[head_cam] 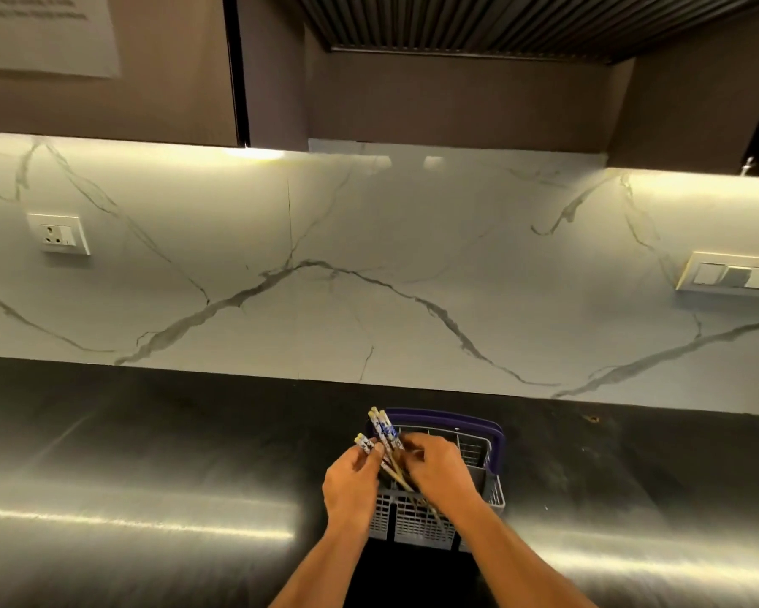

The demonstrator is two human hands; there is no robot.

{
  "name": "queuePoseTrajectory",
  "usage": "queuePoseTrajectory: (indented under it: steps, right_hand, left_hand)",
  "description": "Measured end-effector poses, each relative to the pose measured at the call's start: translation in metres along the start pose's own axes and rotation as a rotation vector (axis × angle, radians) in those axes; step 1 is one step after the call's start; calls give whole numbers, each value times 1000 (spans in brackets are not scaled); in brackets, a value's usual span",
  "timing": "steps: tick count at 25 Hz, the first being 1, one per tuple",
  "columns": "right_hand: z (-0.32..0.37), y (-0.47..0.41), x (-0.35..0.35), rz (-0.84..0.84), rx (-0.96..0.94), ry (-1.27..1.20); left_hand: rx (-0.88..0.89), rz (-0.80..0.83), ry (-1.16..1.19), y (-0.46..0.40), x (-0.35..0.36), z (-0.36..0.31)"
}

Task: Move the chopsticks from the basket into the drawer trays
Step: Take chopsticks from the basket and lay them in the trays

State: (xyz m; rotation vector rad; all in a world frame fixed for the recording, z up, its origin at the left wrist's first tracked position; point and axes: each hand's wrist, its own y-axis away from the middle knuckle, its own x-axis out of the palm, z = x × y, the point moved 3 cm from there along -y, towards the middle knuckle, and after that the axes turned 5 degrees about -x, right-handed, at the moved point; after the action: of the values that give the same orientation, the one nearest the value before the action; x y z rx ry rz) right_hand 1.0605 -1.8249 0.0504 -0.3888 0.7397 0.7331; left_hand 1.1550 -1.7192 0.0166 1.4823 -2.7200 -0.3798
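A grey plastic cutlery basket [417, 522] with a purple handle [496, 449] stands on the dark counter at the bottom centre. Several wooden chopsticks [384, 427] with blue-and-white patterned tops stick out of its left side, leaning to the left. My left hand [351, 484] grips a few of these chopsticks at the basket's left edge. My right hand [439, 471] reaches over the basket and pinches the chopsticks just right of the left hand. The drawer and its trays are out of view.
The polished dark counter [149, 476] runs left and right of the basket. A marble backsplash [369, 265] rises behind it, with a socket [59, 234] on the left and a switch plate [733, 276] on the right. Dark cabinets and a slatted hood hang overhead.
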Motion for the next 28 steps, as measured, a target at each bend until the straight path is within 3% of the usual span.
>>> queuePoseTrajectory:
  steps: [7,12,17,22,28]
  right_hand:
    - [-2,3,-9,-116,-8,-99]
    - [14,12,-47,-218,-32,-259]
    - [58,26,-95,-214,-139,-364]
    - [129,51,-135,-168,-361,-365]
    - [167,73,-166,-127,-498,-351]
  left_hand:
    - [5,66,146,-3,1,1]
    - [78,179,218,7,-33,-46]
    - [259,251,88,18,-83,-132]
    - [495,352,-150,64,-91,-219]
    - [507,484,-144,115,-80,-252]
